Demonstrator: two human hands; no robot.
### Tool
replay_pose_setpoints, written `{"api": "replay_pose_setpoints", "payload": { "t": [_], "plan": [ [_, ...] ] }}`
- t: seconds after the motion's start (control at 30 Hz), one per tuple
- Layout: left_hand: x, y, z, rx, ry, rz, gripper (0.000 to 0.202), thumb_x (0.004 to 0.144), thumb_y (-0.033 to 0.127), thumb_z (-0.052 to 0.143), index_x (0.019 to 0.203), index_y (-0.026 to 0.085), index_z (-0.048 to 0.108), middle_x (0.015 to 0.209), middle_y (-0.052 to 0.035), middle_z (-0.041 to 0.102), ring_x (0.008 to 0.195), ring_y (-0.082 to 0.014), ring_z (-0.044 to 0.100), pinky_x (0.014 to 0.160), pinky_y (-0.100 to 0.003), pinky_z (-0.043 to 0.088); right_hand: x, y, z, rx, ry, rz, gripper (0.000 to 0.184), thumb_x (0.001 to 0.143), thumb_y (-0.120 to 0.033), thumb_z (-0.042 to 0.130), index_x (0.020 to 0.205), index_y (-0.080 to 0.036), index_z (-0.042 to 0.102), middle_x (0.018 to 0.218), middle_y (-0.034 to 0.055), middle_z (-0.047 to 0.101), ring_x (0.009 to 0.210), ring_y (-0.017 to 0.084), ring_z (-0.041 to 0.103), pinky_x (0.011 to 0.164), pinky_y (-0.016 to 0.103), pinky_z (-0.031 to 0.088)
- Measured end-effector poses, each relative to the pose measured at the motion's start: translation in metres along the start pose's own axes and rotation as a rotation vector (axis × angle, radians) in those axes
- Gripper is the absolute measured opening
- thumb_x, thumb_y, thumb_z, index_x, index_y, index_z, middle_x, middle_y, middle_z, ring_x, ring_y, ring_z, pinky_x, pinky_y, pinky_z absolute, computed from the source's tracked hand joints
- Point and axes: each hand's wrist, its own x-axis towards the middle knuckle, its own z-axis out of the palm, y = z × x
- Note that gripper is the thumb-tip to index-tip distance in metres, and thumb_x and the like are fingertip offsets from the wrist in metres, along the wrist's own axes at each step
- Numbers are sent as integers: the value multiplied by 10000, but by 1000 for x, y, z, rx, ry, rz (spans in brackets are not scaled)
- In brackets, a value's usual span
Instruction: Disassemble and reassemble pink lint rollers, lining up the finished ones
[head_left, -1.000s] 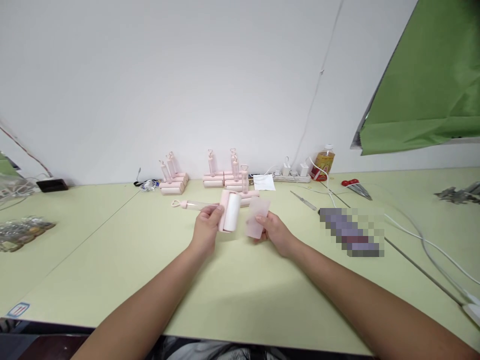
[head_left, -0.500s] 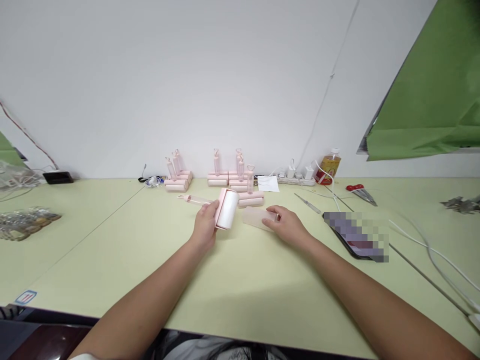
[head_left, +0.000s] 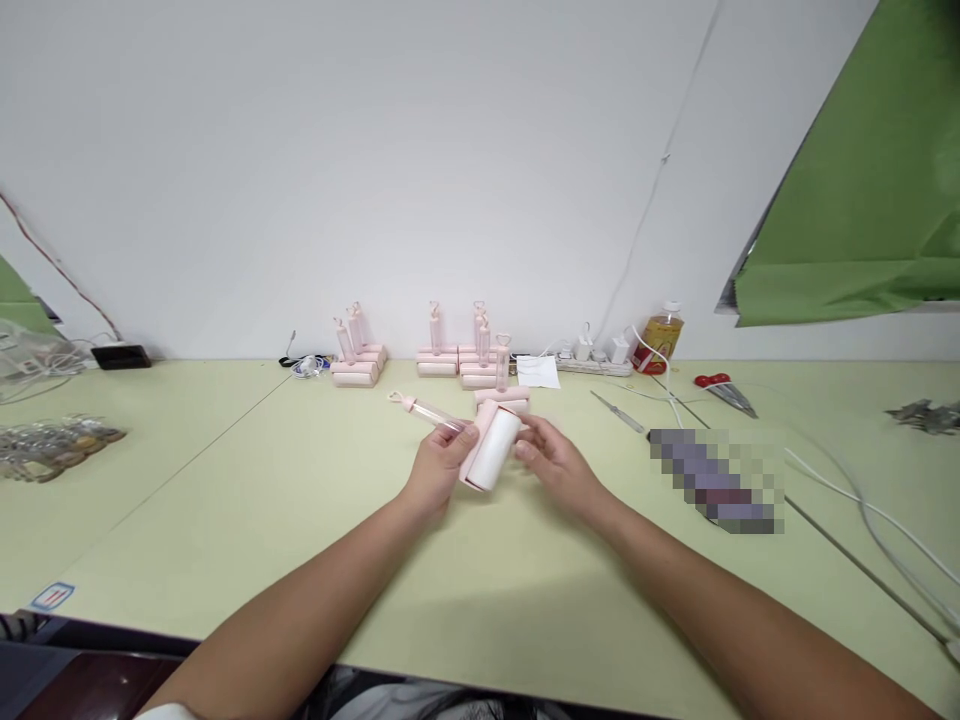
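Observation:
A pink lint roller with a white paper roll and a clear, heart-tipped handle is held above the pale green table. My left hand grips it where the handle meets the frame. My right hand has its fingers curled against the right side of the white roll. The translucent cover is not visible; it may lie hidden behind the roller and my right hand.
Several more pink lint rollers stand along the wall, another group to their left. A power strip, a bottle, red-handled scissors, a metal tool, a blurred flat object, white cables and bagged items lie around.
My right hand set the translucent cover down on the table, let it go and came to the roll. My left hand moved the roller slightly right and tilted it.

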Motion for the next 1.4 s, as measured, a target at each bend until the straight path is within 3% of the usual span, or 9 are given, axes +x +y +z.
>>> {"api": "replay_pose_setpoints", "payload": {
  "t": [0.13,0.3,0.37,0.47,0.6,0.7,0.9,1.13,1.4],
  "plan": [
    [-10,-3,4,113,-153,36,441,663,462,770,955,146,675,973,-96,691,852,-217,634,726,-313,495,-6,-4,17,364,-174,182,560,791,-563,623,1210,-208,511,996,72,654,842,220,626,691,324,504],
    [-16,7,-4,315,-365,135,425,694,370,759,1082,209,691,1152,-114,664,1072,-272,598,887,-361,479,2,-5,3,438,109,297,447,776,-593,615,999,-207,576,798,18,655,687,172,593,605,267,460],
    [-14,8,-7,368,-412,167,398,725,366,728,1094,223,687,1153,-111,657,1027,-253,614,863,-350,488,6,-4,-5,412,123,308,427,763,-588,629,945,-205,576,702,-8,618,607,146,552,553,244,421],
    [-7,5,-9,324,-336,112,375,785,439,646,1076,204,660,1044,-103,657,836,-198,637,698,-307,517,7,-5,-12,363,-58,321,446,740,-569,663,966,-194,575,702,-5,629,592,146,552,539,239,405],
    [-2,3,-9,299,-291,19,442,776,481,641,1108,190,620,997,-88,616,797,-175,611,585,-264,512,3,-7,-11,257,-333,293,476,746,-571,661,978,-163,581,759,13,628,629,154,568,549,240,400],
    [-3,0,-9,349,-374,-8,411,716,439,719,1033,189,638,961,-55,601,704,-127,577,550,-239,487,1,-8,-11,157,-431,248,448,780,-560,629,969,-156,591,784,9,607,633,137,531,543,226,373],
    [-3,-9,-7,333,-370,-139,331,670,402,757,819,158,591,661,13,549,497,-79,492,453,-220,419,1,-12,-20,-92,-552,176,327,838,-478,587,879,-155,612,771,-5,559,652,122,457,560,222,347],
    [-1,-9,-8,278,-423,-241,226,612,202,729,718,174,532,547,50,525,442,-79,513,449,-205,389,-2,-16,-20,-186,-576,146,312,838,-459,575,860,-157,649,777,5,598,654,134,492,564,234,375],
    [11,-7,-16,306,-392,-264,183,625,188,656,684,183,482,446,62,500,374,-84,485,400,-183,323,4,-6,-19,-127,-454,153,456,808,-468,615,1140,-156,641,1049,81,668,923,230,610,777,318,479]
  ]
}}
